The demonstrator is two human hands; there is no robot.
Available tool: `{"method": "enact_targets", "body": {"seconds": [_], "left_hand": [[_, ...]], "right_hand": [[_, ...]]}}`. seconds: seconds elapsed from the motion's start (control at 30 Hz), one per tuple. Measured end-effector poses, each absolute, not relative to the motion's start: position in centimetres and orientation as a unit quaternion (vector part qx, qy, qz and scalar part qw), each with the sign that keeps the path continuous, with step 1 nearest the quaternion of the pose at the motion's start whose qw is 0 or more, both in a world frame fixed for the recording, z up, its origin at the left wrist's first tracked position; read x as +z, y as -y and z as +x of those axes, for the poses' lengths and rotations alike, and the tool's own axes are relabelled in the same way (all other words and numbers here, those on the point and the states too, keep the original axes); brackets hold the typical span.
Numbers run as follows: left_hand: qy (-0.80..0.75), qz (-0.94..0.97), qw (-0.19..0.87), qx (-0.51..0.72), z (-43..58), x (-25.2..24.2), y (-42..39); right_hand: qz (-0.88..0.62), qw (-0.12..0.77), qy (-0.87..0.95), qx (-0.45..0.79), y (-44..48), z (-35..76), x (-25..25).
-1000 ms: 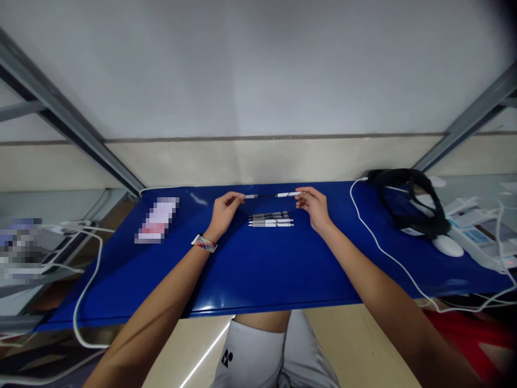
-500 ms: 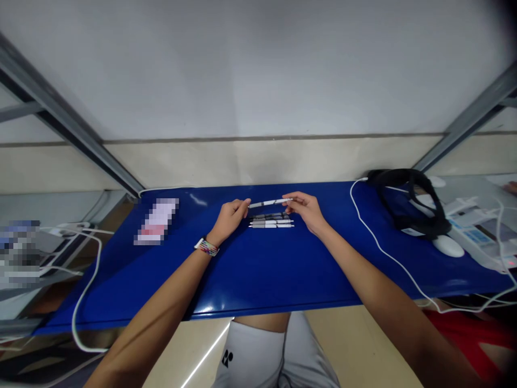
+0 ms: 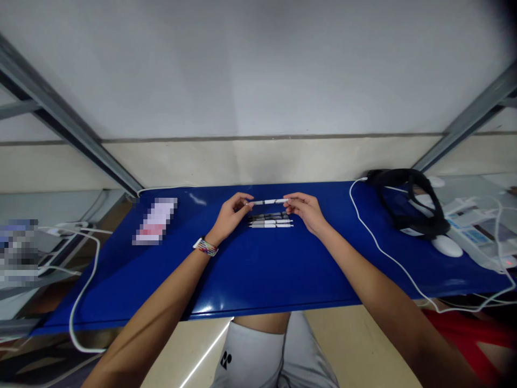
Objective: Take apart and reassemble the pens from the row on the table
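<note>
Between my two hands a white pen with dark markings (image 3: 270,202) lies level, pointing left to right. My left hand (image 3: 234,212) pinches its grey left end between thumb and fingers. The white right end is pinched by my right hand (image 3: 304,209). Just nearer to me, several similar pens (image 3: 270,221) rest side by side on the blue tabletop (image 3: 274,275); the lower ones are white and grey, the upper ones darker. A patterned band with a white face is on my left wrist.
A pixelated pink-white item (image 3: 156,221) lies at the table's left. On the right stands a black headset with a strap (image 3: 404,207), with a white cable (image 3: 379,245) trailing along the table and a white rounded device (image 3: 447,246) beside it. Metal posts frame both sides.
The pen has gone from slightly tilted to nearly level. My left hand's fingers have shifted and now wrap its left end. My right hand keeps its hold.
</note>
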State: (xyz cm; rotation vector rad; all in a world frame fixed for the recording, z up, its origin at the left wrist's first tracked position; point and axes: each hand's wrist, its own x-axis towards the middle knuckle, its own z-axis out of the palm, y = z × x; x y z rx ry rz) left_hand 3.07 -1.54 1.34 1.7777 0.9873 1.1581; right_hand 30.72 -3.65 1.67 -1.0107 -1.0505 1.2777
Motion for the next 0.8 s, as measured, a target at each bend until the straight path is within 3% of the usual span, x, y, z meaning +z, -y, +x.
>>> {"method": "enact_targets", "body": {"seconds": [0.8], "left_hand": [[-0.387,0.732,0.309,0.468,3.02,1.52,1.38]], "right_hand": [[-0.430,0.562,0.445,0.549,3.66,30.57,1.65]]}}
